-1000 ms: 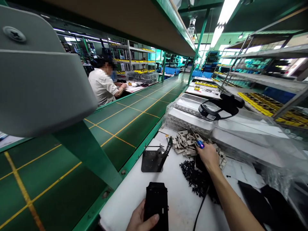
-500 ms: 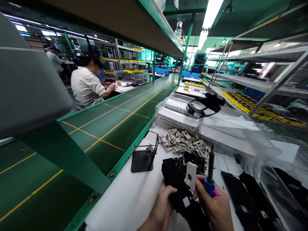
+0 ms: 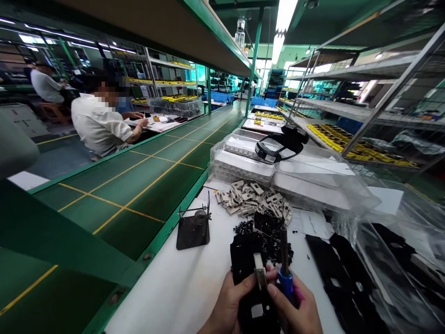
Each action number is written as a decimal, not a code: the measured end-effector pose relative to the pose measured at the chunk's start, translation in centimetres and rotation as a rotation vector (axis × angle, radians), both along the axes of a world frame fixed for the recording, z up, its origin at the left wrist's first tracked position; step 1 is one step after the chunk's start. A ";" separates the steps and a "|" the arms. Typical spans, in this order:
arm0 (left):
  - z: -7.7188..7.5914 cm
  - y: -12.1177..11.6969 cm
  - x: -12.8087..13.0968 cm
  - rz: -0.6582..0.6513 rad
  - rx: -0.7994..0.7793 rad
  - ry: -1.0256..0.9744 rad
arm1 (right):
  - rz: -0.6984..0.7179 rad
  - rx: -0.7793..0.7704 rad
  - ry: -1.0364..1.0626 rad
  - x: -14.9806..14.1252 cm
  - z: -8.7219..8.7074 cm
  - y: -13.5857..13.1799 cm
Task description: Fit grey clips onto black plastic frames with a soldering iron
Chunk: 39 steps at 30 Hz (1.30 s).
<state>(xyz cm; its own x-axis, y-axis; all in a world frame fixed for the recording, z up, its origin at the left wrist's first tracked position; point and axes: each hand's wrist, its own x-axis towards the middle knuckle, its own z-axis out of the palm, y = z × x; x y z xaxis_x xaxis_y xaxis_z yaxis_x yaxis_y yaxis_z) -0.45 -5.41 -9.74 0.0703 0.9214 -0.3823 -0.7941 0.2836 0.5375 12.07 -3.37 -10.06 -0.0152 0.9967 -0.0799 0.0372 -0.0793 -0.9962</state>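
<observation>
My left hand (image 3: 233, 301) is shut on a black plastic housing (image 3: 248, 260) at the bottom of the view. A small pale part (image 3: 260, 271) stands on that housing, and its lower end is hidden by my fingers. My right hand (image 3: 295, 304) grips a blue-handled screwdriver (image 3: 285, 280) with its dark shaft pointing up. The right fingers touch the pale part. Just beyond my hands lie a heap of small black plastic pieces (image 3: 266, 246) and a pile of beige connector-like parts (image 3: 253, 199).
A black metal stand (image 3: 193, 232) sits on the white bench (image 3: 167, 292) beside the green conveyor belt (image 3: 132, 195). Clear trays (image 3: 243, 162) and a headband magnifier (image 3: 278, 148) lie ahead. Black panels (image 3: 340, 273) lie right. A co-worker (image 3: 99, 120) sits across the belt.
The pale part has turned edge-on as my hands tilt the housing. The view has swung to the right, and a second ago my hands were apart, the right one at the beige pile.
</observation>
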 end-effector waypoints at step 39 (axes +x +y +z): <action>1.2 -1.6 -1.0 0.140 -0.026 0.094 | -0.009 -0.094 -0.198 -3.1 2.2 -2.0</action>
<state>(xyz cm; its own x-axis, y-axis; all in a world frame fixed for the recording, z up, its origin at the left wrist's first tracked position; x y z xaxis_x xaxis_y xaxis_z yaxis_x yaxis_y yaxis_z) -1.43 -6.98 -8.57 -0.0954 0.9093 -0.4050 -0.7732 0.1885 0.6055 8.96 -5.37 -7.84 0.0193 0.9847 -0.1732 0.2302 -0.1729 -0.9577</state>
